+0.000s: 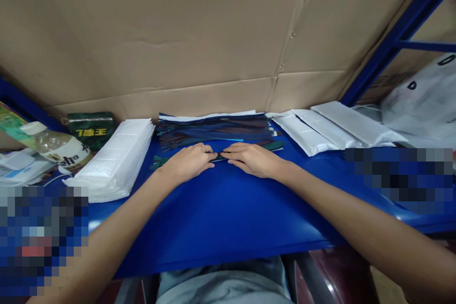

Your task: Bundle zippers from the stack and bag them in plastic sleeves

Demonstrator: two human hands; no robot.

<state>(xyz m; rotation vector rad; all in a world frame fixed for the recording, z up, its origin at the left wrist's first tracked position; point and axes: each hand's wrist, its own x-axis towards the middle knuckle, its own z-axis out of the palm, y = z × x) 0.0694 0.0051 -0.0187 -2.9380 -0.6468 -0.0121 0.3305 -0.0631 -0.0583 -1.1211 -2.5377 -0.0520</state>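
Note:
My left hand (191,161) and my right hand (252,159) meet fingertip to fingertip over the blue table. Between them lies a narrow dark green strip (157,162), its left end showing past my left wrist. Both hands have their fingers closed on the strip's middle, which is mostly covered by them. A ring is on a finger of my left hand. Just beyond my fingers, a pile of flat dark strips (213,132) in navy, black and brown lies crosswise, with a white strip along its back.
A stack of white padded envelopes (116,156) stands left, beside a drink bottle (59,147) and a dark green pouch (90,128). White packets (342,126) lie at the right, near a plastic bag (423,95). A cardboard wall (178,33) rises behind the blue table (221,218).

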